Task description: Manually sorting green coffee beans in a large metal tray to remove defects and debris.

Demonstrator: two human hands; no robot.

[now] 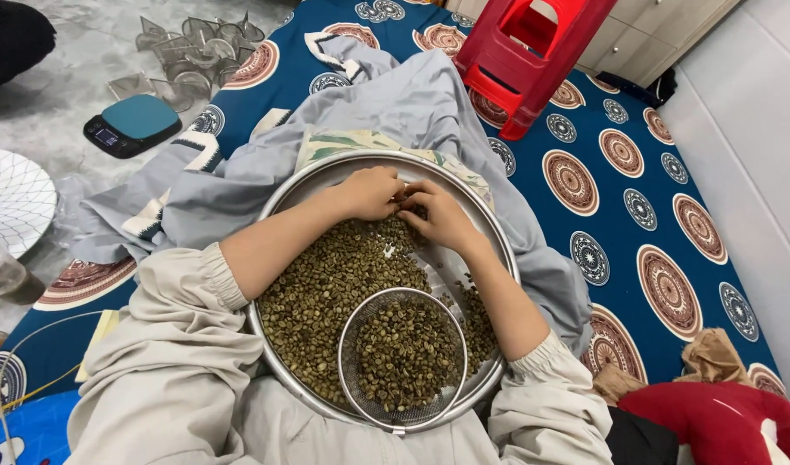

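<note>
We judge sorting under way: left hand [371, 193] and right hand [440, 215], fingers curled, pinch olive-green beans [326, 284] at far edge of round metal tray [279, 202]. Small wire-mesh sieve [403, 359] part full. Next calls for careful single-bean picks.

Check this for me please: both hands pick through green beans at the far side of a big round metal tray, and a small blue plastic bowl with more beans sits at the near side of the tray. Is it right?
Not quite. The small container is a round wire mesh sieve, not a blue plastic bowl; the head view shows it. The rest holds: the left hand and the right hand pick through the green beans at the far side of the big round metal tray, and the sieve holds more beans at the near side.
</note>
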